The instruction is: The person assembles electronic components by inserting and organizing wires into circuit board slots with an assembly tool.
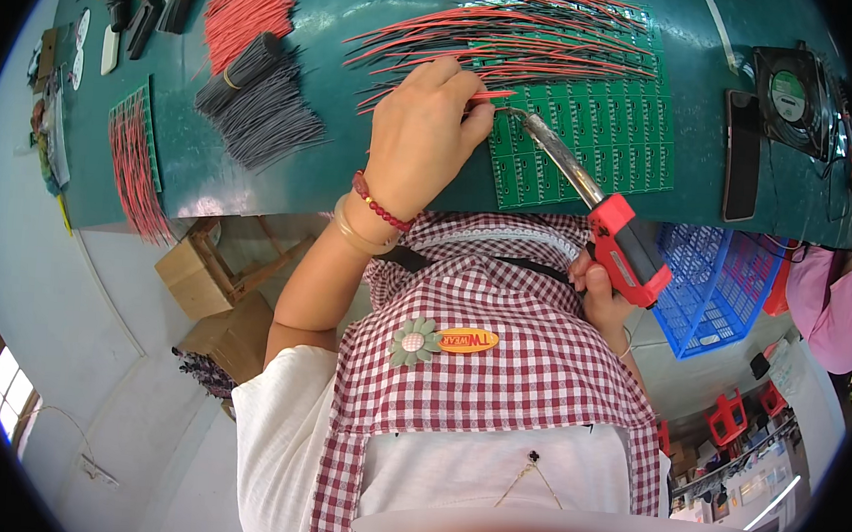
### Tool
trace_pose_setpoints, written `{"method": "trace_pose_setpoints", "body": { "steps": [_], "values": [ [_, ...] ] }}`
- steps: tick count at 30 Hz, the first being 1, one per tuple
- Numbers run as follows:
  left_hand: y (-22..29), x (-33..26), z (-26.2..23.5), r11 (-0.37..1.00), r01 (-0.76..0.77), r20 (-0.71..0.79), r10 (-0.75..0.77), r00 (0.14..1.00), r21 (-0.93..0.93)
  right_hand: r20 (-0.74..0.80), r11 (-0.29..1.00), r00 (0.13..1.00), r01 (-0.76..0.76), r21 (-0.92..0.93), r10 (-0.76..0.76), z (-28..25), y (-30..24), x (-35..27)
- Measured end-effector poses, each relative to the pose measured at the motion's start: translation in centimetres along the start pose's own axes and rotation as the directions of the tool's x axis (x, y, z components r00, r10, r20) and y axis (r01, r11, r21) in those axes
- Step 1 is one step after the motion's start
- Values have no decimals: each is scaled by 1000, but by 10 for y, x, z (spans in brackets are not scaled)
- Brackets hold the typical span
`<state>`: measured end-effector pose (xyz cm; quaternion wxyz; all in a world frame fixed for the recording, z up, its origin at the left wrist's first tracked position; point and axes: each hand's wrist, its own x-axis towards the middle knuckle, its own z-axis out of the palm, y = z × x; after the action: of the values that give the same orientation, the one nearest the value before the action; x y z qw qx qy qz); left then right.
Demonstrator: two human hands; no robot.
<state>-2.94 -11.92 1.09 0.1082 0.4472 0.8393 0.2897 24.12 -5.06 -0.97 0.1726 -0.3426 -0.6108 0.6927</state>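
Observation:
My left hand (422, 134), with a red bead bracelet and a pale bangle at the wrist, is closed in a pinch on a red wire (496, 95). The wire's end lies over a green circuit board panel (589, 144) divided into many small boards. My right hand (602, 294) grips the soldering iron (626, 247) by its red and black handle. The iron's metal barrel slants up and left, and its bent tip is close to the wire end and the board; whether they touch I cannot tell. Rows of red and black wires (518, 42) lie across the panel's far part.
To the left lie a bundle of red wires (249, 16), black wire bundles (265, 110) and a smaller board with red wires (139, 166) overhanging the table edge. A dark phone (741, 157) and a black fan (795, 101) are at right. A blue crate (703, 283) stands below.

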Motion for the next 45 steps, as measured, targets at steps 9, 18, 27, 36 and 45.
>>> {"method": "trace_pose_setpoints", "body": {
  "steps": [9,18,27,36,45],
  "values": [
    [2,1,1,1000,12,3,-12,1000,-1,14,1000,1000,-3,-2,3,0,1,1],
    [1,1,1,1000,4,7,-4,1000,24,-85,996,995,57,73,-51,7,-9,4],
    [2,3,1,1000,-5,19,4,1000,20,-46,999,999,11,44,-9,6,-8,4],
    [4,4,0,999,-9,29,7,1000,52,-52,999,998,26,46,-23,5,-8,4],
    [3,4,0,998,-11,20,9,1000,60,-22,987,1000,20,157,-17,2,-12,3]
  ]
}}
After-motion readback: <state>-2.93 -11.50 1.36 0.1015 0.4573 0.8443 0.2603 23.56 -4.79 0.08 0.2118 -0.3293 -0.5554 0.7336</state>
